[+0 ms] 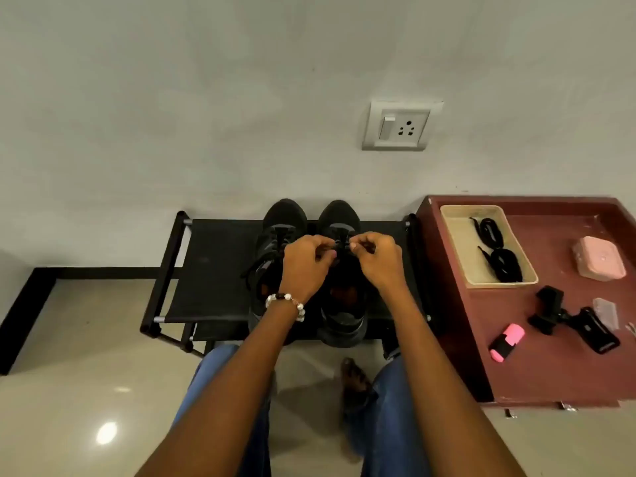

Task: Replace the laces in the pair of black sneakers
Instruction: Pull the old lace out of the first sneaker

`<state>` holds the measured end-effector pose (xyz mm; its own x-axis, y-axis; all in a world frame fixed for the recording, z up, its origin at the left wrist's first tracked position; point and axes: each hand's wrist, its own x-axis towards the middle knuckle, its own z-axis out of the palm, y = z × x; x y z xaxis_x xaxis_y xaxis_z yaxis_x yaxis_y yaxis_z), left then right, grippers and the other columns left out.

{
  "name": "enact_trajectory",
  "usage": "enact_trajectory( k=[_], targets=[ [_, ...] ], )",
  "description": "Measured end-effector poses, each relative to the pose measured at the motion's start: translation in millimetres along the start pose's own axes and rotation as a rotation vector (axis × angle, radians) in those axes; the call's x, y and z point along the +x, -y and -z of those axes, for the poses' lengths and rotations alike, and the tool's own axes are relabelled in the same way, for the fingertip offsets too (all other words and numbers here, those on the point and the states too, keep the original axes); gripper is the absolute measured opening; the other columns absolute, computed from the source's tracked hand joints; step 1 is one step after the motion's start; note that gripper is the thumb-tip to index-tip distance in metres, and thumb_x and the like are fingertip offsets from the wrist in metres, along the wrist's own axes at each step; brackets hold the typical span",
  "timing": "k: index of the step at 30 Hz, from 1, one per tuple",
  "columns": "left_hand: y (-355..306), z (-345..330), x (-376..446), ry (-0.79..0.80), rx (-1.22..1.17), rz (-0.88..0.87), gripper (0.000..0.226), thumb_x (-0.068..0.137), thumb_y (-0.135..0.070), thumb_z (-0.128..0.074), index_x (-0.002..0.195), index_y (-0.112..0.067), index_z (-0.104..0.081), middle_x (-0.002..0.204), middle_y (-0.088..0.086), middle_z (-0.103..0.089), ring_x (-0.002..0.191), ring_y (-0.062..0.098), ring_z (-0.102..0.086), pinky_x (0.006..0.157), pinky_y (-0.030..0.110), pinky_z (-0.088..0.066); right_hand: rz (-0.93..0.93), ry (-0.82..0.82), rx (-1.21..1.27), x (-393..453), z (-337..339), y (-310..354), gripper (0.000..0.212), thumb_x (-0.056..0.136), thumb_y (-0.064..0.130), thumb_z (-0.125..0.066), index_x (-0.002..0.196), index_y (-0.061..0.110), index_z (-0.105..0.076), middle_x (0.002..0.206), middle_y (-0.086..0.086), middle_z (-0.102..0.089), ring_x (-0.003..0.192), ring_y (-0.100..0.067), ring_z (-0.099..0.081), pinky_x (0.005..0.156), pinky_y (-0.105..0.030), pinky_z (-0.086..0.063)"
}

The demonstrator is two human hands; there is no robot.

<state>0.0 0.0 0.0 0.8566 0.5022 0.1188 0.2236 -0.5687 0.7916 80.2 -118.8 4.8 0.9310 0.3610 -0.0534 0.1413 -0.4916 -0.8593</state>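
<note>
Two black sneakers stand side by side on a low black rack (213,270), toes toward the wall. The left sneaker (280,218) has loose lace loops hanging at its left side. Over the right sneaker (339,215) both my hands meet at the lacing. My left hand (304,266), with a bead bracelet on the wrist, pinches the black lace of that shoe. My right hand (377,259) pinches the same lace from the other side. The lace itself is mostly hidden by my fingers. Spare black laces (495,249) lie in a beige tray (457,249) to the right.
A dark red table (537,370) stands right of the rack, holding the tray, a pink box (599,258), a black clip mount (571,318), a pink highlighter (506,342) and a small clear packet (606,313). A wall socket (401,127) is above. My knees in jeans and one bare foot (354,376) are below.
</note>
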Motion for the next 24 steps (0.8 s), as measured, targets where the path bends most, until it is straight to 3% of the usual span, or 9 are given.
enact_trajectory(
  k=[5, 10, 14, 18, 22, 24],
  targets=[
    [17.5, -14.2, 9.8, 0.064, 0.016, -0.045, 0.025, 0.084, -0.017, -0.073, 0.108, -0.01, -0.072, 0.105, 0.005, -0.07, 0.094, 0.014, -0.066, 0.088, 0.026, -0.053, -0.042, 0.093, -0.007, 12.0, 0.6, -18.1, 0.012, 0.092, 0.017, -0.067, 0.098, 0.012, -0.075, 0.094, 0.002, -0.073, 0.094, -0.009, -0.066, 0.08, -0.02, -0.049],
    [16.2, -18.6, 18.0, 0.061, 0.013, -0.09, 0.024, 0.082, -0.018, -0.074, 0.106, -0.013, -0.074, 0.1, 0.004, -0.07, 0.089, 0.013, -0.065, 0.083, 0.022, -0.051, -0.02, 0.16, 0.008, 16.8, 6.9, -25.2, 0.009, 0.087, 0.019, -0.073, 0.093, 0.015, -0.077, 0.091, 0.002, -0.074, 0.094, -0.011, -0.068, 0.088, -0.032, -0.055],
    [10.4, -13.4, 32.3, 0.183, 0.058, -0.061, 0.023, 0.083, -0.019, -0.074, 0.105, -0.016, -0.075, 0.099, 0.0, -0.07, 0.083, 0.007, -0.062, 0.086, 0.025, -0.052, -0.014, 0.283, -0.029, 21.5, 14.7, -28.8, 0.015, 0.083, 0.013, -0.076, 0.098, 0.013, -0.077, 0.095, 0.0, -0.075, 0.095, -0.01, -0.068, 0.093, -0.033, -0.054],
    [13.1, -9.5, 35.7, 0.236, 0.081, -0.074, 0.021, 0.082, -0.021, -0.075, 0.102, -0.02, -0.075, 0.088, -0.009, -0.063, 0.082, 0.007, -0.061, 0.083, 0.024, -0.051, 0.014, 0.236, -0.072, 20.5, 13.5, -29.7, 0.013, 0.083, 0.01, -0.076, 0.095, 0.012, -0.077, 0.094, 0.0, -0.074, 0.093, -0.009, -0.068, 0.092, -0.028, -0.054],
    [19.5, -7.0, 37.4, 0.253, 0.037, -0.083, 0.021, 0.08, -0.021, -0.077, 0.101, -0.02, -0.075, 0.093, -0.005, -0.07, 0.078, 0.001, -0.062, 0.076, 0.011, -0.049, 0.018, 0.19, -0.067, 19.1, 13.4, -25.9, 0.004, 0.087, 0.013, -0.072, 0.086, 0.016, -0.075, 0.084, 0.004, -0.073, 0.086, -0.006, -0.068, 0.084, -0.024, -0.054],
    [18.8, -6.3, 38.1, 0.268, 0.045, -0.111, 0.022, 0.08, -0.02, -0.077, 0.101, -0.02, -0.075, 0.094, -0.003, -0.071, 0.08, 0.003, -0.063, 0.078, 0.015, -0.05, 0.018, 0.185, -0.078, 20.4, 14.0, -20.8, 0.011, 0.089, 0.012, -0.068, 0.082, 0.019, -0.072, 0.082, 0.006, -0.072, 0.085, -0.007, -0.068, 0.082, -0.025, -0.054]
  ],
)
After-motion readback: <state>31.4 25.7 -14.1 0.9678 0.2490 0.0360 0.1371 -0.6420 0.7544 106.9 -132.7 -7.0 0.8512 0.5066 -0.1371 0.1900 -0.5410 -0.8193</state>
